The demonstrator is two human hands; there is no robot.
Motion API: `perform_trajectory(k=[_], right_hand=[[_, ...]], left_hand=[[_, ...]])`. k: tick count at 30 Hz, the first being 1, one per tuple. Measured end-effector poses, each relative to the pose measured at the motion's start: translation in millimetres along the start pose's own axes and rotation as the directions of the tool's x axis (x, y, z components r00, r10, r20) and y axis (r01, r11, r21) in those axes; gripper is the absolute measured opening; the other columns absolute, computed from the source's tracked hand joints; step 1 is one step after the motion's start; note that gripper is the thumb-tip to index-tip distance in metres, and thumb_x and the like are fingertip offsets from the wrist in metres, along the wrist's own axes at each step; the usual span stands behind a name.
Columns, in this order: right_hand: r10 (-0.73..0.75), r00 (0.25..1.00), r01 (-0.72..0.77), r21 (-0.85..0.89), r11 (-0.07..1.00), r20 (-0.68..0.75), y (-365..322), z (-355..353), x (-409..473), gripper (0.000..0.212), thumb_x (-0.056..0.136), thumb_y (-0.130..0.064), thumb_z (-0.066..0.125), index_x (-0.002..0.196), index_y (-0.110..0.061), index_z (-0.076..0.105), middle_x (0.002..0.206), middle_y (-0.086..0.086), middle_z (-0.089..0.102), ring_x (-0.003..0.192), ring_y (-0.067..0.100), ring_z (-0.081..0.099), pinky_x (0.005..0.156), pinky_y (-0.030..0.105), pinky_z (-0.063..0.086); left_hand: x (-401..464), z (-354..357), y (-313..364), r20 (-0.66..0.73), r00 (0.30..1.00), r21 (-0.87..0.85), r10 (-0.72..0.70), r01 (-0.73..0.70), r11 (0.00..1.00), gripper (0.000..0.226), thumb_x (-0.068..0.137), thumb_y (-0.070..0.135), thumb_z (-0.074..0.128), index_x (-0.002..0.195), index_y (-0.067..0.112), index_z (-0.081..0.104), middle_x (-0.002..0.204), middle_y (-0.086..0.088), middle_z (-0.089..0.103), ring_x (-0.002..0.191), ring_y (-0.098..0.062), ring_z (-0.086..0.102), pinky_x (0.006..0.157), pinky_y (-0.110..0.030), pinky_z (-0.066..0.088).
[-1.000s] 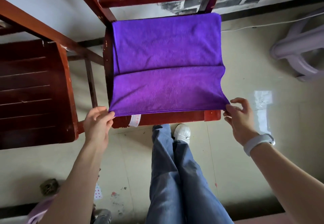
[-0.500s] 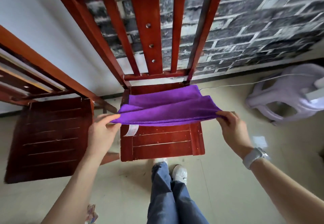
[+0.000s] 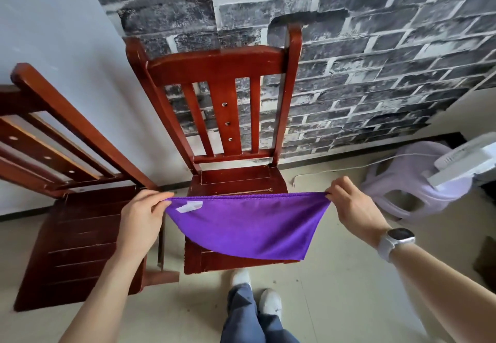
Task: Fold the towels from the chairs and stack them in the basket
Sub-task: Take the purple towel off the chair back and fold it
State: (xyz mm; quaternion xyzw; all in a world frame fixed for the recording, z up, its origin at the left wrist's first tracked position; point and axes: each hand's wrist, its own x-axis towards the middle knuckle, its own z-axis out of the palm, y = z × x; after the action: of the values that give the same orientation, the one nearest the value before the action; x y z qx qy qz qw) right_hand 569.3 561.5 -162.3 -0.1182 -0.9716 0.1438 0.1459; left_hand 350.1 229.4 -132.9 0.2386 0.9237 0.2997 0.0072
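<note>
Holding: a purple towel (image 3: 247, 227) hung stretched between a person's two hands, above the near part of a red wooden chair (image 3: 214, 79).
Left hand: the left hand (image 3: 139, 222) pinched the towel's upper left corner, fingers curled round the hem.
Right hand: the right hand (image 3: 351, 208) gripped the upper right corner in the same way; a white wristwatch (image 3: 394, 240) sat on that wrist.
Towel: its top edge ran taut and nearly level from hand to hand, while the cloth below sagged to a point at lower right, in front of the seat's near edge. A white label (image 3: 189, 206) showed near the left corner.
Chair: it stood against a wall papered in grey brick pattern (image 3: 362, 47), its slatted back upright and the far part of the seat bare.
Second chair: another red chair (image 3: 77, 238) stood just beside it on the left.
Right side: a pale lilac plastic stool (image 3: 410, 184) stood on the floor, with a white device (image 3: 461, 163) resting on it.
Foreground: blue trousers (image 3: 252, 316) and white shoes (image 3: 271, 302) appeared on the pale floor.
</note>
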Motion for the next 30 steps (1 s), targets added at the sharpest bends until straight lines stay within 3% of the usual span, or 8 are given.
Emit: perform_trajectory(k=[3, 6, 9, 15, 20, 24, 28, 30], right_hand=[[-0.107, 0.991, 0.104, 0.047, 0.993, 0.081, -6, -6, -7, 0.021, 0.086, -0.015, 0.050, 0.107, -0.018, 0.048, 0.081, 0.010, 0.057, 0.060, 0.031, 0.059, 0.044, 0.031, 0.049], [-0.263, 0.948, 0.272, -0.026, 0.962, 0.179, -10, -7, -12, 0.052, 0.067, 0.006, 0.068, 0.110, -0.017, 0.047, 0.077, 0.008, 0.058, 0.053, 0.027, 0.056, 0.040, 0.026, 0.043], [-0.361, 0.915, 0.378, -0.070, 0.923, 0.178, -13, 0, -12, 0.053, 0.063, 0.007, 0.071, 0.106, -0.016, 0.049, 0.073, 0.006, 0.059, 0.049, 0.024, 0.054, 0.042, 0.026, 0.044], [-0.323, 0.926, 0.338, -0.047, 0.940, 0.196, -12, 9, -11, 0.047, 0.066, 0.000, 0.076, 0.100, -0.015, 0.049, 0.075, 0.004, 0.061, 0.049, 0.022, 0.056, 0.046, 0.026, 0.048], [-0.345, 0.918, 0.356, -0.024, 0.934, 0.196, -14, 6, -5, 0.012, 0.080, -0.009, 0.058, 0.090, -0.012, 0.052, 0.070, 0.005, 0.060, 0.046, 0.022, 0.054, 0.044, 0.025, 0.045], [-0.207, 0.960, 0.195, 0.083, 0.977, 0.189, -18, 5, -2, 0.010, 0.082, -0.008, 0.057, 0.091, -0.010, 0.055, 0.076, 0.006, 0.065, 0.053, 0.026, 0.060, 0.047, 0.023, 0.046], [-0.117, 0.973, 0.105, 0.070, 0.992, 0.198, -18, 5, 1, 0.020, 0.085, -0.008, 0.056, 0.104, -0.008, 0.060, 0.084, 0.008, 0.069, 0.061, 0.029, 0.064, 0.048, 0.027, 0.049], [-0.086, 0.971, 0.078, 0.044, 0.996, 0.222, -17, 5, 2, 0.019, 0.084, -0.004, 0.060, 0.101, -0.008, 0.065, 0.084, 0.008, 0.068, 0.062, 0.031, 0.065, 0.050, 0.030, 0.050]], left_hand=[[-6, -5, 0, -0.010, 1.000, 0.039, -0.024, 0.024, 0.999, 0.018, 0.082, -0.003, 0.061, 0.097, 0.000, 0.070, 0.096, -0.018, 0.066, 0.084, -0.035, 0.064, 0.077, -0.035, 0.046], [-10, -9, -2, -0.027, 0.996, 0.061, -0.086, 0.087, 0.994, 0.019, 0.083, 0.000, 0.060, 0.100, -0.001, 0.069, 0.099, -0.020, 0.066, 0.091, -0.035, 0.062, 0.077, -0.030, 0.041], [-11, -11, -4, -0.038, 0.989, 0.062, -0.140, 0.142, 0.988, 0.019, 0.085, 0.001, 0.058, 0.101, 0.001, 0.069, 0.101, -0.019, 0.065, 0.093, -0.034, 0.061, 0.079, -0.029, 0.040], [-14, -14, -4, -0.029, 0.986, 0.062, -0.162, 0.164, 0.985, 0.020, 0.086, 0.004, 0.058, 0.103, 0.002, 0.068, 0.102, -0.018, 0.065, 0.097, -0.031, 0.061, 0.077, -0.027, 0.040], [-13, -15, -5, -0.018, 0.985, 0.072, -0.171, 0.172, 0.983, 0.022, 0.087, 0.006, 0.058, 0.106, 0.002, 0.067, 0.105, -0.017, 0.064, 0.101, -0.030, 0.060, 0.073, -0.025, 0.040], [-12, -17, -9, -0.014, 0.987, 0.087, -0.157, 0.158, 0.984, 0.021, 0.086, 0.005, 0.058, 0.105, 0.002, 0.067, 0.104, -0.018, 0.065, 0.100, -0.030, 0.061, 0.072, -0.024, 0.041], [-13, -17, -13, 0.005, 0.989, 0.107, -0.147, 0.145, 0.984, 0.020, 0.086, 0.005, 0.059, 0.103, 0.004, 0.069, 0.102, -0.015, 0.066, 0.099, -0.029, 0.059, 0.072, -0.027, 0.041], [-13, -16, -13, 0.016, 0.990, 0.138, -0.143, 0.139, 0.981, 0.019, 0.085, 0.006, 0.060, 0.102, 0.006, 0.069, 0.101, -0.013, 0.066, 0.100, -0.030, 0.056, 0.075, -0.032, 0.042]])
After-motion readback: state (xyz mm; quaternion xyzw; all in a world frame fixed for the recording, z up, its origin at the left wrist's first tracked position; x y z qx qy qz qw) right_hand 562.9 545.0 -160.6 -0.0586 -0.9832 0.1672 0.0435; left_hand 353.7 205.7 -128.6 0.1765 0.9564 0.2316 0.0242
